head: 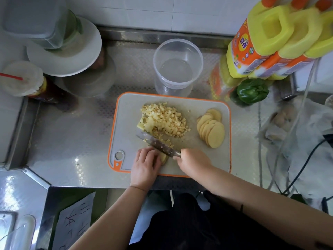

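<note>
— While chopping on the cutting board [129,123], how to do it well?

— From the head view: curl the left hand [146,165] over the potato piece [164,158], just as now, with fingers bunched close together and tips tucked back from the blade. Press down to stop any rolling. Slide back a little after each cut.

— And the right hand [194,161]?

— Wrapped tight round the handle of the knife [158,145], fingers closed all the way, handle hidden inside the fist. Push straight down, no wobbling sideways. Maybe wipe off the small bits stuck on the blade.

— Where to find the potato piece?

— By the near edge of the board, about the middle, under the left fingers and right beside the blade. Mostly hidden, so hard to tell its shape.

— Which way for the knife?

— Tip to the far left, handle to the near right. Long line slanting across the board, from the right hand up toward the diced pile [164,121].

— Anything else close by?

— On the right side of the board, round slices [211,130] fanned out, likely next to cut. Just past the far edge, a clear tub [177,67], maybe for the cubes. Farther right, a green pepper [252,91].
</note>
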A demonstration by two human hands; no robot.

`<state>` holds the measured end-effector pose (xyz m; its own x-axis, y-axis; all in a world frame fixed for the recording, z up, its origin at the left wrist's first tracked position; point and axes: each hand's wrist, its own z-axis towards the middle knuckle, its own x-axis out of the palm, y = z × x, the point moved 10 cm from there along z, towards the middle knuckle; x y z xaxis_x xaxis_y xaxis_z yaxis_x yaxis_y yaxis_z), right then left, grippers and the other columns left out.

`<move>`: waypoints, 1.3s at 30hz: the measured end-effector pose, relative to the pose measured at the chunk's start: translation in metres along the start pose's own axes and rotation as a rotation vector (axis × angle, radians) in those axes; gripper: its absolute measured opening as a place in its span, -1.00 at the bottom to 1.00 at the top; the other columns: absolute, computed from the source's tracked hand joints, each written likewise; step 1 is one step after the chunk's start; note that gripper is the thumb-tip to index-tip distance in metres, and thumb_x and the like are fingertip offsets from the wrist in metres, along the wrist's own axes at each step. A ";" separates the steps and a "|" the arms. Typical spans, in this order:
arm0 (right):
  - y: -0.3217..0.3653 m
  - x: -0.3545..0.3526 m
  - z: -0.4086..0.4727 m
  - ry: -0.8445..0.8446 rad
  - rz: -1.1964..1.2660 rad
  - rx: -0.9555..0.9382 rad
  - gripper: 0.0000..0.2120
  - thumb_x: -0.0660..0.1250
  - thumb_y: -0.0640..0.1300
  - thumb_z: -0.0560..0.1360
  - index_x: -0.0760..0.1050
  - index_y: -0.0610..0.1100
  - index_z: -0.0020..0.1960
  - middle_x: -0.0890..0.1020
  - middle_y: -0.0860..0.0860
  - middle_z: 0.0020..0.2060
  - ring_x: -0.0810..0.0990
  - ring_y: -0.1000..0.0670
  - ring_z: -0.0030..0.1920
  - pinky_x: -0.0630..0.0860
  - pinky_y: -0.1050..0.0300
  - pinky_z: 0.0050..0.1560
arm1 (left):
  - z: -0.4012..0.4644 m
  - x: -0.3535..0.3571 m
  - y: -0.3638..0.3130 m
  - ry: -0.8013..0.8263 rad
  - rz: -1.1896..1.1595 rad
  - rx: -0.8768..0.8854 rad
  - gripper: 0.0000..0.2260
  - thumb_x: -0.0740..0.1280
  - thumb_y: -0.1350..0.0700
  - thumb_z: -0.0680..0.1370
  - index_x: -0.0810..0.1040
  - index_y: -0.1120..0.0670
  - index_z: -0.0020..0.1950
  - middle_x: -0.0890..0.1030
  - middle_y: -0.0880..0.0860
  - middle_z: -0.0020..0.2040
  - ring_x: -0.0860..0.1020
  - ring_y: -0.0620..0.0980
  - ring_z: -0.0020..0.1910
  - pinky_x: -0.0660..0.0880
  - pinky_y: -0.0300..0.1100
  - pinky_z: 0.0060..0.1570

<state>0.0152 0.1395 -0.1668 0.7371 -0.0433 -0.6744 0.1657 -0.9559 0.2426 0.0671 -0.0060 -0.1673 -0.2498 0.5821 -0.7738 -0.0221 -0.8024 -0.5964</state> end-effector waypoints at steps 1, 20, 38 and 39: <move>-0.004 -0.002 0.003 0.008 0.041 0.009 -0.65 0.14 0.14 0.60 0.39 -0.14 -0.13 0.42 0.01 -0.35 0.46 -0.05 -0.27 0.32 0.12 -0.36 | 0.000 0.000 -0.001 -0.003 0.002 0.007 -0.79 0.28 0.10 0.57 0.61 0.22 -0.07 0.58 0.14 -0.04 0.48 0.08 0.05 0.42 -0.14 0.12; 0.015 -0.009 -0.027 -0.071 -0.159 -0.061 -0.70 0.10 -0.03 0.65 0.22 -0.09 -0.23 0.29 0.03 -0.40 0.33 -0.02 -0.38 0.11 0.15 -0.48 | 0.001 -0.006 -0.004 0.021 0.021 0.011 -0.78 0.26 0.10 0.58 0.61 0.22 -0.04 0.58 0.14 -0.03 0.47 0.07 0.00 0.42 -0.15 0.07; -0.013 -0.003 -0.001 0.025 0.204 0.020 -0.63 0.21 0.14 0.57 0.33 -0.11 -0.25 0.41 0.02 -0.37 0.42 -0.01 -0.35 0.25 0.13 -0.41 | -0.001 -0.004 -0.001 0.011 0.007 0.020 -0.81 0.27 0.13 0.58 0.60 0.22 -0.06 0.58 0.13 -0.07 0.50 0.11 0.02 0.46 -0.10 0.07; -0.012 -0.007 -0.004 0.016 0.188 0.013 -0.63 0.20 0.14 0.58 0.32 -0.10 -0.26 0.41 0.01 -0.38 0.38 0.02 -0.38 0.22 0.15 -0.43 | -0.001 -0.005 -0.002 0.005 0.008 0.027 -0.81 0.27 0.13 0.58 0.60 0.22 -0.06 0.58 0.13 -0.07 0.49 0.11 0.03 0.46 -0.09 0.07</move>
<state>0.0105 0.1525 -0.1628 0.7643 -0.2174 -0.6071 0.0154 -0.9350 0.3542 0.0695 -0.0071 -0.1618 -0.2451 0.5766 -0.7794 -0.0465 -0.8100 -0.5846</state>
